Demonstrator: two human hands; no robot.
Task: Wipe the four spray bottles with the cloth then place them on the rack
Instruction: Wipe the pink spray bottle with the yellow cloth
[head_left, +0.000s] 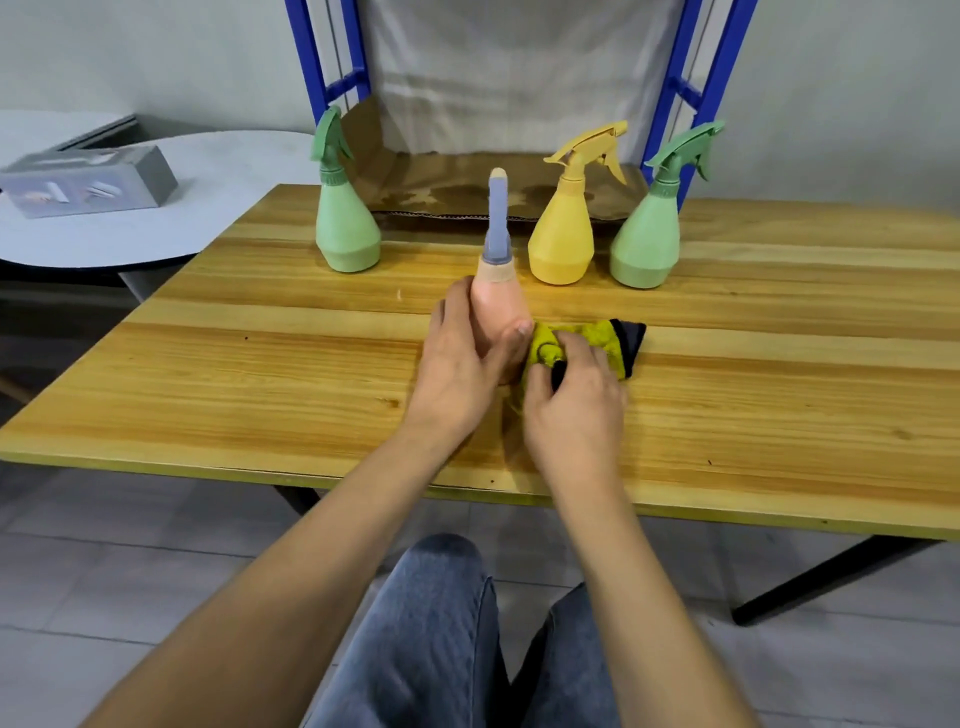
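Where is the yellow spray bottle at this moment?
In the head view, the yellow spray bottle stands upright on the wooden table, toward its far edge, between the pink bottle held in the left hand and the right-side green bottle.

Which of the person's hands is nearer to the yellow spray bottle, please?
Right. The right hand lies on the cloth just in front of the yellow spray bottle; the left hand holds the pink bottle, further left.

Four spray bottles (347, 223) (562, 228) (647, 239) (496, 291) (two green), one cloth (602, 343), seemingly one box (88, 179).
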